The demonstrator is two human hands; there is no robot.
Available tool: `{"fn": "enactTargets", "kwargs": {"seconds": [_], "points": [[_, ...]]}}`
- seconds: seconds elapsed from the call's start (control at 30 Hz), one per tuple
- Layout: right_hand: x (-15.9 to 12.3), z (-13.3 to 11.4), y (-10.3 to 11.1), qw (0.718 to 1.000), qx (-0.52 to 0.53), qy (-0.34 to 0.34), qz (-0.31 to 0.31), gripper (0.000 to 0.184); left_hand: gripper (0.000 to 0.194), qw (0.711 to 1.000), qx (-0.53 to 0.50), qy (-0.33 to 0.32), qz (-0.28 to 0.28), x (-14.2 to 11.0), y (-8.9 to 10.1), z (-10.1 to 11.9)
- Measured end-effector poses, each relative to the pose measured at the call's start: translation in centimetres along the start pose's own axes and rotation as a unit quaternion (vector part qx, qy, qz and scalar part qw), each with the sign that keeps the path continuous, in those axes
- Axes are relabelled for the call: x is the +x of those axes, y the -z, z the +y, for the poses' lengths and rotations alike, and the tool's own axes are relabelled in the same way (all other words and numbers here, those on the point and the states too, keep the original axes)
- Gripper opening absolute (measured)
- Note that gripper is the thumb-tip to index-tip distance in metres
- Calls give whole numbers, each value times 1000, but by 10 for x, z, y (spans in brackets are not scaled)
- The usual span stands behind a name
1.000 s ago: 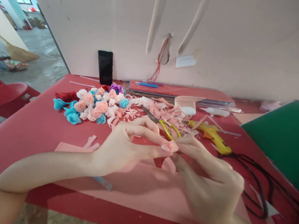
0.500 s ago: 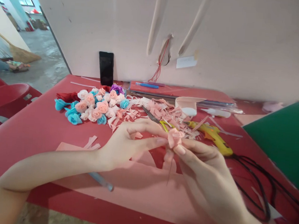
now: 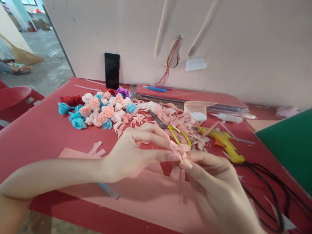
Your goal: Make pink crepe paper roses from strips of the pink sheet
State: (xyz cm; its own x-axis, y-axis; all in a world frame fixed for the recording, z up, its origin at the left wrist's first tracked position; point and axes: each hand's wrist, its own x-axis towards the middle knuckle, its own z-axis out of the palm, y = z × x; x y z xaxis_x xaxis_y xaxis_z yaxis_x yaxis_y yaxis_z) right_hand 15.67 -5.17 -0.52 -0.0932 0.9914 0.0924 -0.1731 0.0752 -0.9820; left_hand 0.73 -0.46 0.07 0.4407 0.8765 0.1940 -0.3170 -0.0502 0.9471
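A small pink paper flower point(image 3: 179, 150) is pinched between both hands above the red table point(image 3: 37, 133). My left hand point(image 3: 134, 151) closes its thumb and fingers on the flower's left side. My right hand point(image 3: 215, 181) grips it from the right and below, and a thin strip of paper hangs down from it. A sheet of pink paper point(image 3: 145, 198) lies on the table under the hands.
A pile of finished paper roses point(image 3: 97, 109) in pink, white and blue lies at the back left. Scissors with yellow handles point(image 3: 171, 128), paper scraps, a yellow glue gun point(image 3: 225, 143) with black cable, a green board point(image 3: 295, 148) and a black phone point(image 3: 111, 70) surround it.
The flower and both hands rose slightly, then settled. My right hand turned so its fingers come under the flower, and the petals now look more spread.
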Motion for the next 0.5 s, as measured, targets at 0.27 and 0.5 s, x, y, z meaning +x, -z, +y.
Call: {"fn": "enactTargets", "kwargs": {"seconds": [0.27,0.5], "points": [[-3,-1,-1,1000,-8,2,-21,11,11,1000,-7,16,-12,-1,1,2],[-4,0,0,998,-45,39,-19,6,12,999,-11,-26,-26,-6,2,-3]]}}
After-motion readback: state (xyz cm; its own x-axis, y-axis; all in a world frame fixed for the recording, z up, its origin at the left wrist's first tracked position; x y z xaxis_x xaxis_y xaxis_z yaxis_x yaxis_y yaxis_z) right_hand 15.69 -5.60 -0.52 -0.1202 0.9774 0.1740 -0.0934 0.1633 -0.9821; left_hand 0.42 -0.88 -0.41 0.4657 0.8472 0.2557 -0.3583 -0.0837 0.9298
